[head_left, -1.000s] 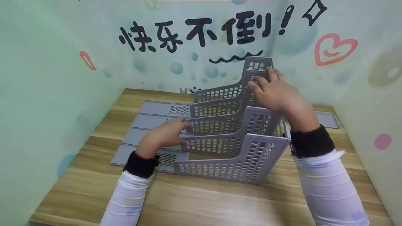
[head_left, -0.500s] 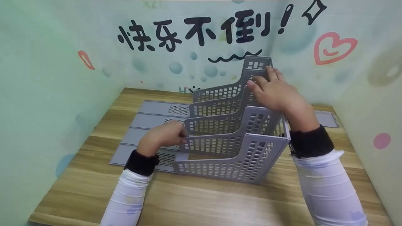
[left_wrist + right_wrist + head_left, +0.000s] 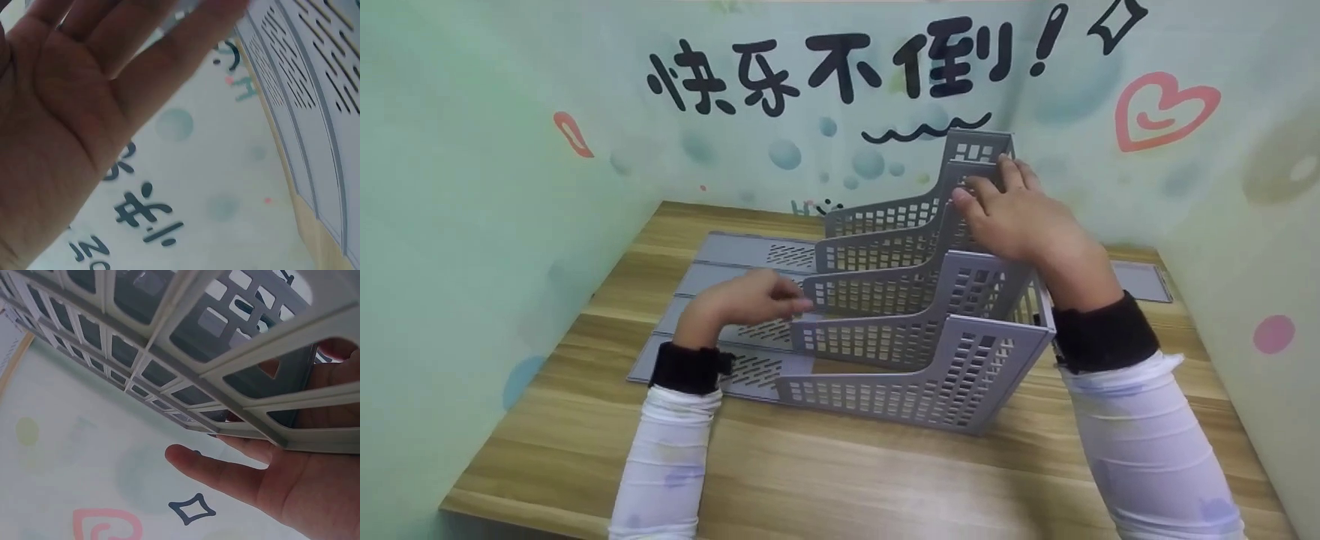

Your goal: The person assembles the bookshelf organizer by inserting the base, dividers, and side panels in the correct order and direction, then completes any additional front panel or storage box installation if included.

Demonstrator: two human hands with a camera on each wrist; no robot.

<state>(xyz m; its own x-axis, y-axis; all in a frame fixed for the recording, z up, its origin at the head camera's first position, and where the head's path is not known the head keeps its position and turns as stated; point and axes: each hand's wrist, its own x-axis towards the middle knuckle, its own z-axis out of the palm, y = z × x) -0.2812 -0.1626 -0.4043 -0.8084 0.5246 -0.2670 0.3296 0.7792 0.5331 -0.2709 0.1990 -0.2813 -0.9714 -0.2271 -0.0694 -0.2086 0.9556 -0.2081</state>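
A grey plastic desktop file rack (image 3: 870, 397) with several perforated upright dividers stands on the table, tall at its right end and low at its left. My left hand (image 3: 754, 296) is beside the low front corner of a middle divider (image 3: 870, 292), fingertips right at its edge. In the left wrist view, the palm and fingers (image 3: 169, 62) are extended. My right hand (image 3: 1024, 221) grips the tall back of the rack, its fingers over the upper edges of the rear dividers. The right wrist view shows fingers behind the lattice (image 3: 185, 377) and one stretched outside it.
Flat grey slotted panels (image 3: 675, 289) extend left from the rack along the wooden table (image 3: 825, 480). Another flat grey piece (image 3: 1140, 281) lies at the right behind my right wrist. A printed backdrop (image 3: 735, 165) surrounds the table on the back and sides.
My left hand first closed its fingers at a low divider corner, then moved away from it, slightly up towards the divider behind. My right hand has stayed on the rack.
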